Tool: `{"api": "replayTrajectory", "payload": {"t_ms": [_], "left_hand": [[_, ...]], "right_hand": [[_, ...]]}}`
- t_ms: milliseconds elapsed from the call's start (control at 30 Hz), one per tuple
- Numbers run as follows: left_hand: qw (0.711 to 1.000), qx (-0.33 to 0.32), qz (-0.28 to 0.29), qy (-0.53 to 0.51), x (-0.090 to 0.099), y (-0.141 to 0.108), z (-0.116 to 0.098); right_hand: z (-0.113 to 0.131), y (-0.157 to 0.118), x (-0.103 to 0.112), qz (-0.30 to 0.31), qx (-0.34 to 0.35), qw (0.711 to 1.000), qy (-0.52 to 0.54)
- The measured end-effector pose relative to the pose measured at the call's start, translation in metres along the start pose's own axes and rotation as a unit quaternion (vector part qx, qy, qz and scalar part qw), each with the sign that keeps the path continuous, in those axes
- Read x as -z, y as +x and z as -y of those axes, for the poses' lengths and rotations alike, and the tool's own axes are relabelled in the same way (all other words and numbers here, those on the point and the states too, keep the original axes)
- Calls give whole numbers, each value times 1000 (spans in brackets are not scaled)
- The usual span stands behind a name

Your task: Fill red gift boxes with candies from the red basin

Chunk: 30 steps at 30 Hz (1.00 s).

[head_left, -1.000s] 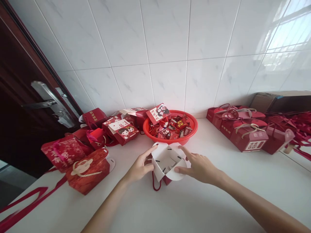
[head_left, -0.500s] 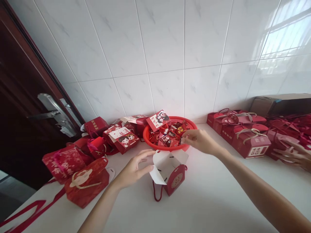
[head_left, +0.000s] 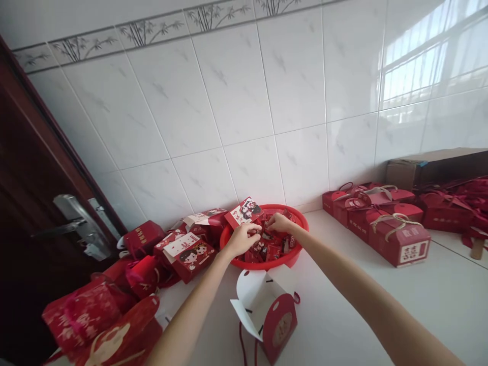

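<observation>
A red plastic basket [head_left: 303, 223] full of red-wrapped candies [head_left: 272, 251] stands against the wall. Both of my hands reach into it. Over its left part, my left hand [head_left: 244, 240] has its fingers curled and closed near the candies. Close beside it, my right hand [head_left: 280, 223] dips bent, closed fingers among the wrappers; what either hand pinches is hidden. In front of the basket sits an open red gift box [head_left: 280, 328], its white inside showing, its flaps spread and red cords hanging at the side. A printed red box [head_left: 244, 212] leans on the basket's back left rim.
Red gift boxes and bags [head_left: 141, 274] crowd the left side beside a dark door [head_left: 34, 213]. Closed red boxes [head_left: 400, 239] line the right, with a cardboard box [head_left: 404, 175] and red ribbons [head_left: 468, 201] behind. The tiled wall [head_left: 247, 168] bounds the back.
My left hand has left the open box and moved into the basket. My right hand has gone deeper among the candies. The view has tilted up, and another person's hand at right is gone.
</observation>
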<state>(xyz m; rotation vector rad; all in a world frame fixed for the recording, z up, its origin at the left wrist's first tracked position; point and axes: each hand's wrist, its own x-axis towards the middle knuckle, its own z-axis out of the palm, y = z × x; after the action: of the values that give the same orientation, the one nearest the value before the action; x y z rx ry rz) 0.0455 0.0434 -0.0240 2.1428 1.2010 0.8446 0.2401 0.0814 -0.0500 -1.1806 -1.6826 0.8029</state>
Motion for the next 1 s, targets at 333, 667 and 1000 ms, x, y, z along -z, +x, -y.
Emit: {"api": "replayTrajectory", "payload": {"t_ms": [333,667,1000], "left_hand": [[985,51,-11,-163,-20,21,34],[980,0,39,-195,-13,12,16],[981,-27,-91,-171,-12,11,22]], "right_hand": [[6,-1,11,-30,-20,967,253],[20,-16,12,49,14,958,283],[28,-25,14,116,-3,967,229]]}}
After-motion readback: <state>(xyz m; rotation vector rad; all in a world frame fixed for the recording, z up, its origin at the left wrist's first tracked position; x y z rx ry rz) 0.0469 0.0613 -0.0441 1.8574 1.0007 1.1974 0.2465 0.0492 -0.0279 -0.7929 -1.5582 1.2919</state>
